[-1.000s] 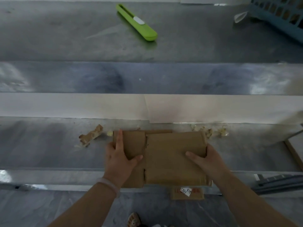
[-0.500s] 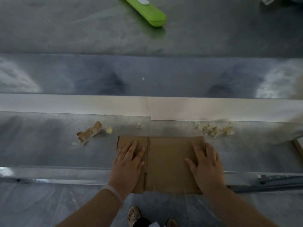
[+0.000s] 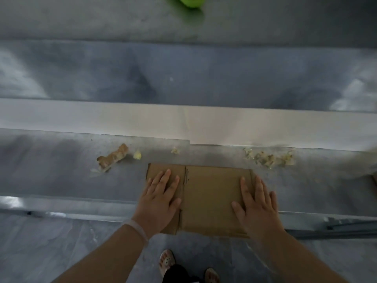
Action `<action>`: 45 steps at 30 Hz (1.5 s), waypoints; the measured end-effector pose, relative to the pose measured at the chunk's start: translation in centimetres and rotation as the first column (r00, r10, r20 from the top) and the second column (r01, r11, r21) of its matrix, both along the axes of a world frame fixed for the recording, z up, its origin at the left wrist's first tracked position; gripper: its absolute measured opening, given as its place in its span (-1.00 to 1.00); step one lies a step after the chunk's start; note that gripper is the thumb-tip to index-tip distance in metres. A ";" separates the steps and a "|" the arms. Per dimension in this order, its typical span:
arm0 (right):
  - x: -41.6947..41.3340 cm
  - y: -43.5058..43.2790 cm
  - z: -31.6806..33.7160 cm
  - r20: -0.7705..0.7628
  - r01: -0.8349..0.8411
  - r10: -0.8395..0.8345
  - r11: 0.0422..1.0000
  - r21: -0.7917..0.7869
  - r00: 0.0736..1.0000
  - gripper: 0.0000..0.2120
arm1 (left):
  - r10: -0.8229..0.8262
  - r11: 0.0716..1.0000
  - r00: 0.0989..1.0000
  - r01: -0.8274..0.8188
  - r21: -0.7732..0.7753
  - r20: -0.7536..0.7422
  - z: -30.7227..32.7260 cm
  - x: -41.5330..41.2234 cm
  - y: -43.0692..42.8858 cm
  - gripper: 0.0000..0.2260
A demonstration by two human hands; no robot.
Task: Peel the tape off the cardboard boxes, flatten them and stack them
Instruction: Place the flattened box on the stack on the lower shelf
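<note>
A flattened brown cardboard box [image 3: 210, 197] lies on the near ledge of the metal table [image 3: 61, 180], its near edge hanging over the rim. My left hand [image 3: 159, 203] rests palm down on its left flap, fingers spread. My right hand [image 3: 257, 209] lies flat on the right side of the box, fingers reaching the right edge. Both hands hold nothing. A crumpled strip of brown tape [image 3: 112, 158] lies to the left of the box. Clear tape scraps [image 3: 269, 158] lie behind its right corner.
A green cutter [image 3: 188, 1] shows at the top edge on the far surface. A pale strip [image 3: 183, 123] runs across behind the ledge. Small scraps [image 3: 137, 155] lie near the brown tape. My feet [image 3: 167, 262] show below on the floor.
Both hands went from gripping the box's sides to lying flat on top of it. The box now lies flat, and the labelled cardboard seen under it earlier is out of sight. The view has tilted down.
</note>
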State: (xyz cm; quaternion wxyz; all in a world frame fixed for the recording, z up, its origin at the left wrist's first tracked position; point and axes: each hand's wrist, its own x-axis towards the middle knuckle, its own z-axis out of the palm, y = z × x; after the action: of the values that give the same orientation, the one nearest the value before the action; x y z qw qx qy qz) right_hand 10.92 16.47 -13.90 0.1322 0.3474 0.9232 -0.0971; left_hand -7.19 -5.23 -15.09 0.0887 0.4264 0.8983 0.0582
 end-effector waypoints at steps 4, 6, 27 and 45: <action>1.7 0.6 2.1 -0.097 0.111 -0.118 0.991 -0.076 0.988 -0.24 | 0.295 0.945 0.954 -0.300 0.133 0.051 1.4 0.7 -1.4 -0.52; 2.8 0.9 2.6 -0.221 0.176 -0.202 0.976 -0.132 0.954 -0.39 | 0.478 0.856 0.876 -0.480 0.195 0.057 2.1 2.0 -2.3 -0.54; -7.1 -11.7 7.9 -0.390 -0.098 -0.205 0.769 -0.631 0.898 -0.84 | 0.709 0.317 0.491 -0.863 0.393 0.506 9.8 3.3 -22.0 -0.73; -29.3 -46.3 8.6 -0.424 -0.242 -0.118 0.671 -0.701 0.898 -0.81 | 0.840 0.137 0.376 -0.845 0.517 0.391 12.6 -12.0 -57.3 -0.57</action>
State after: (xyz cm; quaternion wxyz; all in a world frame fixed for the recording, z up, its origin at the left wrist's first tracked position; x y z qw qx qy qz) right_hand -18.38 -29.80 -5.32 0.0550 0.2006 0.8208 -0.5320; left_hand -19.19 -62.54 -2.45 -0.1099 -0.1499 0.8951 0.4052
